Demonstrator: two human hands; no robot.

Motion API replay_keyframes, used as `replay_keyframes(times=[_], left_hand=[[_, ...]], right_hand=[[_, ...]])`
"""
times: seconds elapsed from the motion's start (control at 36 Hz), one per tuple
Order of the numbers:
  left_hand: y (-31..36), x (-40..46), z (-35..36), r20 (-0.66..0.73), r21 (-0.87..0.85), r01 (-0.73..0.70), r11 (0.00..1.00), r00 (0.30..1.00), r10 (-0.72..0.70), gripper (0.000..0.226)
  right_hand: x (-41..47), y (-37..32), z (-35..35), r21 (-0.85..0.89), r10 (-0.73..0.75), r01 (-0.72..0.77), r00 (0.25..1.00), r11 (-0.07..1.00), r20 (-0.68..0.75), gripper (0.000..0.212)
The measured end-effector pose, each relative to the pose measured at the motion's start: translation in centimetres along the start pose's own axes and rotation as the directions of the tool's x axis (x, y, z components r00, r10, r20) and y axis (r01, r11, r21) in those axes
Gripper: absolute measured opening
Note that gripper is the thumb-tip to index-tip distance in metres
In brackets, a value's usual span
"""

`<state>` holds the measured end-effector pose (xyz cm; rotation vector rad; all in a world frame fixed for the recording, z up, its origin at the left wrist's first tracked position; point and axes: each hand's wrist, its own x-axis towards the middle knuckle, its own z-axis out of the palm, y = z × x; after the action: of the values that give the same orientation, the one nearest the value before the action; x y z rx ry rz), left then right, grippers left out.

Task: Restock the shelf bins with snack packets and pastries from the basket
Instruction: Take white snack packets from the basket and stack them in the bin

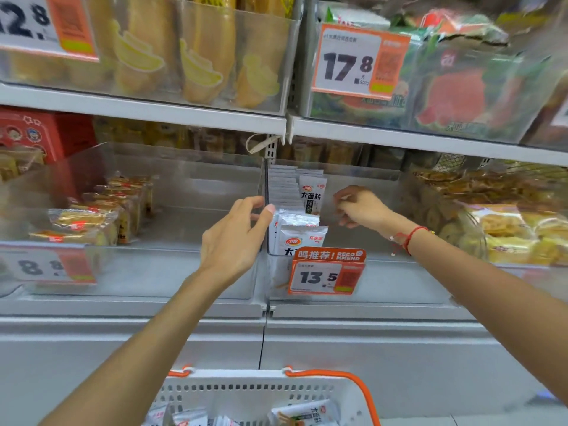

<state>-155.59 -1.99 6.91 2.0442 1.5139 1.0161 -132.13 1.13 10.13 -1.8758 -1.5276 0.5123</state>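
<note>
Left hand [235, 238] had its fingers curled round the clear bin's divider edge [266, 192]. Right hand [358, 207] was inside the bin beside the white snack packets [302, 232], fingers loosely bent; couldn't tell if it pinched anything. The basket [261, 395] was cut off below, its packets mostly out of frame.

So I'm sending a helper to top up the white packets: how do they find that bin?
On the middle shelf, find the orange 13.5 price tag. It hangs on the clear bin holding upright white snack packets with black characters. Neighbouring bins hold golden pastries instead.
</note>
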Motion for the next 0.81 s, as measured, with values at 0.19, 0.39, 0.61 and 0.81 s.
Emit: replay_keyframes(times=[0.19, 0.39, 0.61, 0.81], left_hand=[[0.0, -0.7, -0.5, -0.161, -0.18, -0.064, 0.982, 0.986, 0.034, 0.033], [-1.1, -6.4, -0.2, -0.342, -0.241, -0.198, 0.95, 0.933, 0.108, 0.007], [-9.3, -12.4, 5.0, -0.106, -0.216, 0.037, 0.976, 0.992, -0.061, 0.007], [-17.9, -17.5, 10.5, 0.183, -0.079, 0.37, 0.926, 0.918, -0.351, 0.012]], right_hand=[[-9.3, -1.2, -2.8, 0.178, -0.191, 0.217, 0.97, 0.96, -0.151, 0.01], [-15.3, 0.3, 1.5, 0.077, -0.153, 0.135, 0.928, 0.988, 0.339, 0.012], [-15.4, 6.8, 11.2, -0.25, 0.114, 0.075, 0.741, 0.965, 0.662, 0.017], [-17.7, 11.4, 20.4, -0.295, 0.193, 0.013, 0.731, 0.955, 0.655, 0.021]])
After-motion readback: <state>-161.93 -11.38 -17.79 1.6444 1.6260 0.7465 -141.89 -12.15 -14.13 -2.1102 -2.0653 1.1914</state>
